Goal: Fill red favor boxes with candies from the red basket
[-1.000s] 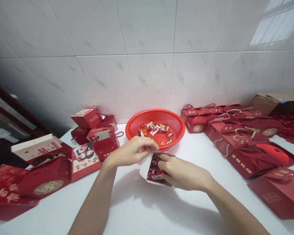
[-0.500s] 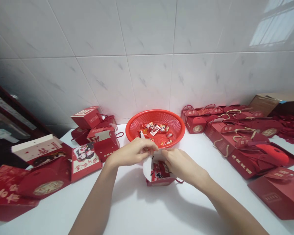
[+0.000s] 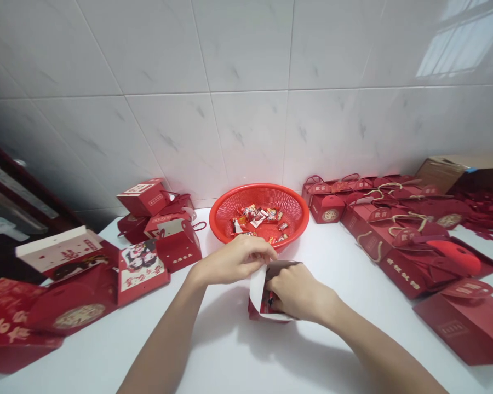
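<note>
A pale, grey-veined tiled wall [image 3: 246, 49] rises in front of you, with a barred window reflection [image 3: 454, 46] shining at upper right. Below it spreads a white tabletop [image 3: 332, 241]. On your left are several red gift boxes: a small red box [image 3: 145, 200] tops a pile near the wall, and nearer you lies a box with a cartoon couple [image 3: 143, 268]. On your right, closed red boxes [image 3: 402, 273] sit close together, some with beige rope handles [image 3: 413, 217]. Beyond them stands a brown cardboard carton [image 3: 441, 172], beside tangled dark-red ribbons [image 3: 482, 208].
</note>
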Motion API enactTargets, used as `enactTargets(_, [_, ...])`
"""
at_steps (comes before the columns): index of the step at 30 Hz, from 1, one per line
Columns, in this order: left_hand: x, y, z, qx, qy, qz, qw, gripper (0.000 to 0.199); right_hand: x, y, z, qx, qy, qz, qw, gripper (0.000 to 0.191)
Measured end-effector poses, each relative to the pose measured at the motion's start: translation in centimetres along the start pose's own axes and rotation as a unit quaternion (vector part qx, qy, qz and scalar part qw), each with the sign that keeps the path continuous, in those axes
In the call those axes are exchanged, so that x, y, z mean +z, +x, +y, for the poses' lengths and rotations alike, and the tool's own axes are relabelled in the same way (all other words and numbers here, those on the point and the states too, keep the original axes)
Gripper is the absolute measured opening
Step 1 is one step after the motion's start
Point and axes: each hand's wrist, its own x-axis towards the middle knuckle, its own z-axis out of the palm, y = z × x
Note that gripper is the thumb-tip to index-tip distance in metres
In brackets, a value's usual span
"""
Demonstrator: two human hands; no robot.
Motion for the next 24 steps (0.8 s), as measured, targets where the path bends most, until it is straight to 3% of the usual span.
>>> enactTargets(9, [-0.2,-0.1,-0.5,-0.012,-0.005,-0.004,1.000,0.021,0.1,0.8,-0.5,0.014,-0.039,-0.023,0.999,0.017])
enactTargets(17, [-0.5,-0.2,-0.6,-0.027,0.008,-0.004,1.000,0.022,-0.1,0.1,1.5,0.009,0.032,0.092,0.995,0.028])
enactTargets(24, [-0.7,-0.2,-0.5,-0.038,0.018,-0.007,0.999,0.020,-0.3,-0.3,1.4,-0.018,0.019,0.052,0.998,0.026])
